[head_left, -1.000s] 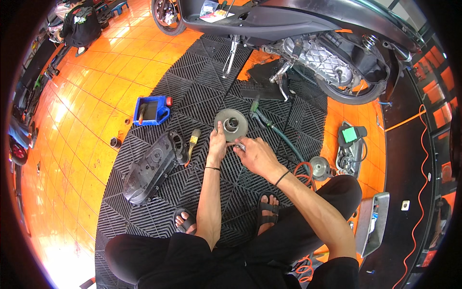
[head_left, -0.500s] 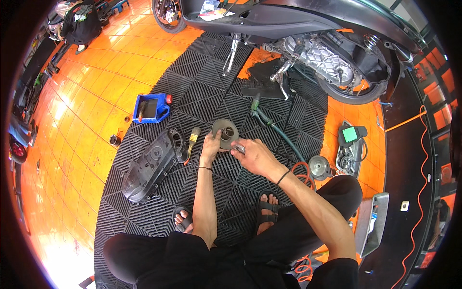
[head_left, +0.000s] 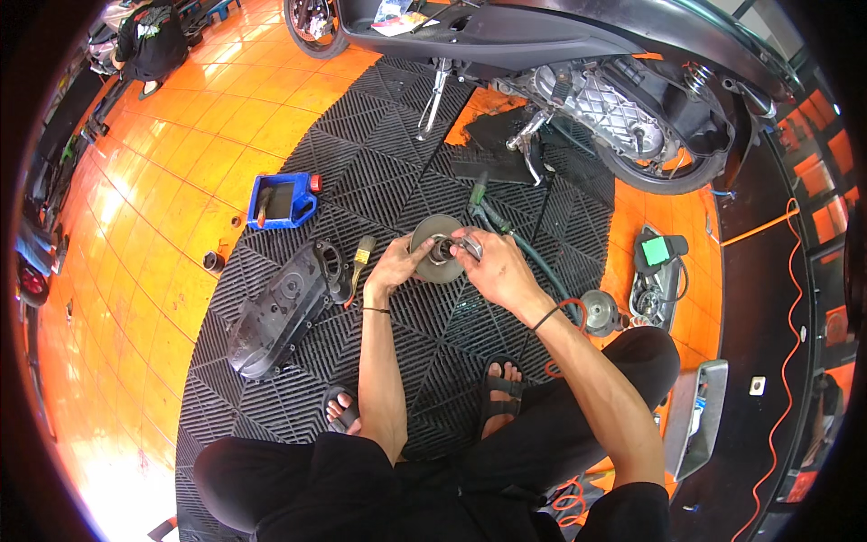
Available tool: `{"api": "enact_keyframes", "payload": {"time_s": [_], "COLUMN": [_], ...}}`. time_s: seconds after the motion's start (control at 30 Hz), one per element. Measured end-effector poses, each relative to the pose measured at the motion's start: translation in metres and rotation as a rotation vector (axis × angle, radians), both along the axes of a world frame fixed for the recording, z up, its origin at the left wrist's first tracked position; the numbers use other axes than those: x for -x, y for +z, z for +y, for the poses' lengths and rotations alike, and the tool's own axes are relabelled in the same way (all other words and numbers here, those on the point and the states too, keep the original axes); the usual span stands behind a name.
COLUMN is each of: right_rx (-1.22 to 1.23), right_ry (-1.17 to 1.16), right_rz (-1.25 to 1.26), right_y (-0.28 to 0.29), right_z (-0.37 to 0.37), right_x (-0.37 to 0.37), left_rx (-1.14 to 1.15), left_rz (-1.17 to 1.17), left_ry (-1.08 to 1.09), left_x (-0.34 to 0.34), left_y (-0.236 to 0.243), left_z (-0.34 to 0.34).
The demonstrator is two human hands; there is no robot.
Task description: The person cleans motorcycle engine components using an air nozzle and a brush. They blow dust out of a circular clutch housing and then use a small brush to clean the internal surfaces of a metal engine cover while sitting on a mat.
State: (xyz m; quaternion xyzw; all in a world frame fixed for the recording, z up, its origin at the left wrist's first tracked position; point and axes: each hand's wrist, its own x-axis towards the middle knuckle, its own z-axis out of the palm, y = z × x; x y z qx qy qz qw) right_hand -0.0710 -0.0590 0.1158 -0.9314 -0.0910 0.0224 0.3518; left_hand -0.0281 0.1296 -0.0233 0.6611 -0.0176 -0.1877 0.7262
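My left hand (head_left: 399, 264) grips the left rim of a dull metal disc (head_left: 424, 231) with a raised central hub. My right hand (head_left: 489, 266) is closed on a small metal tool (head_left: 471, 245), held over the hub with fingertips at its centre; the tool's shape is partly hidden. A brush (head_left: 361, 259) with a pale yellow handle lies left of the disc, beside a black casing (head_left: 284, 312). A hose (head_left: 533, 260) with a green nozzle lies just beyond my right hand.
A scooter (head_left: 596, 117) stands ahead on the ribbed black mat (head_left: 379, 154). A blue cut-open container (head_left: 291, 200) is at left, a metal tray (head_left: 700, 420) and parts (head_left: 657, 275) at right, an orange hose (head_left: 564, 501) by my leg. Another person (head_left: 149, 50) crouches at far upper left.
My right hand has risen from the disc's lower right edge to over its central hub. My left hand and the disc have shifted slightly, the left hand leftward.
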Motion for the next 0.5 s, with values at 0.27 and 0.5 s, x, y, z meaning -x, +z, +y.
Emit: {"api": "enact_keyframes", "payload": {"time_s": [0.27,0.5], "right_rx": [-0.030,0.056], "right_ry": [0.026,0.102], "right_rz": [0.040,0.132], "right_y": [0.013,0.005], "right_z": [0.004,-0.006], "right_x": [-0.003,0.005], "left_rx": [-0.497,-0.620], "left_rz": [-0.375,-0.409], "left_ry": [0.350,0.437], "left_x": [-0.017,-0.018], "left_y": [-0.047,-0.031], "left_z": [0.009,0.007]}}
